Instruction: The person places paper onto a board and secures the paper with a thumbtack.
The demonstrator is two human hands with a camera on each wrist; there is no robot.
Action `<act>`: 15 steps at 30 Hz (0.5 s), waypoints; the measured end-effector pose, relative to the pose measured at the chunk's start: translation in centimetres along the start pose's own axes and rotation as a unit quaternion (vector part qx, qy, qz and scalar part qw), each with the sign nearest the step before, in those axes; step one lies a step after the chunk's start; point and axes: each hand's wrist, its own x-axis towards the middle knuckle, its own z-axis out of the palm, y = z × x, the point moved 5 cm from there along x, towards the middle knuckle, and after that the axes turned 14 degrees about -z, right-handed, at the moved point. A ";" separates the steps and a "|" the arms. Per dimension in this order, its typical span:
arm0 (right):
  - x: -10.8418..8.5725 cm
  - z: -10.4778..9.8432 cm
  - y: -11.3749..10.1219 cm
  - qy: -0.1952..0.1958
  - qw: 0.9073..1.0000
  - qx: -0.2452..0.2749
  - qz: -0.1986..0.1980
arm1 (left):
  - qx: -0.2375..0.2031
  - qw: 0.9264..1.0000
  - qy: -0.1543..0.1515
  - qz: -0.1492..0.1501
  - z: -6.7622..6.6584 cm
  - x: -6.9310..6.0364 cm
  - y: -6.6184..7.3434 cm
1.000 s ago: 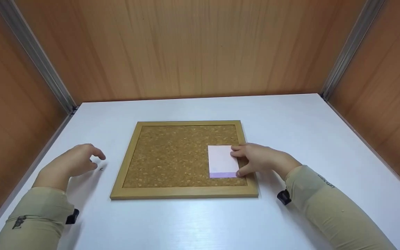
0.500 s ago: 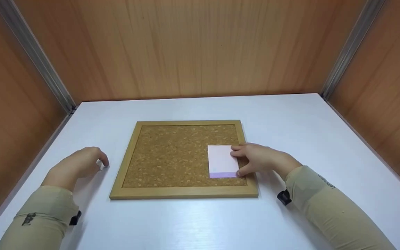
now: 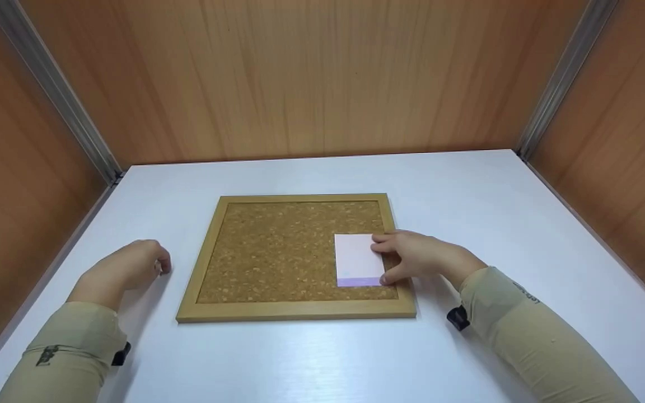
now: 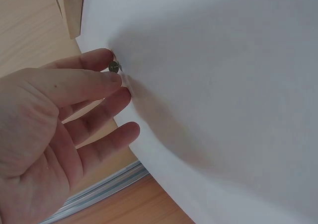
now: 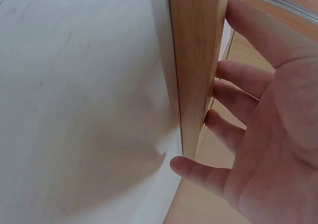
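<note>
Seen from the head camera, with 12 o'clock pointing away from the person, a framed cork board [image 3: 269,252] lies flat on the white table [image 3: 300,358]. A pale pink sheet of paper [image 3: 356,257] lies on the cork, toward the board's 3 o'clock side, with a purple strip along its 6 o'clock edge. The right hand [image 3: 419,254] reaches over the frame from about 4 o'clock, thumb and fingers spread apart, fingertips resting on the paper's 3 o'clock edge. The left hand [image 3: 132,266] is at the board's 9 o'clock side, apart from the frame; its wrist view shows thumb and forefinger pinching a small round-headed pin [image 4: 114,66], the other fingers looser. Beige sleeves [image 3: 541,336] cover both forearms. A wooden panel [image 3: 322,78] stands beyond the table at 12 o'clock.
</note>
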 end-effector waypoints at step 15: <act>0.0 0.0 0.0 0.000 1.000 -0.002 -0.007 | 0.026 0.998 0.044 0.038 -0.1 -0.1 0.1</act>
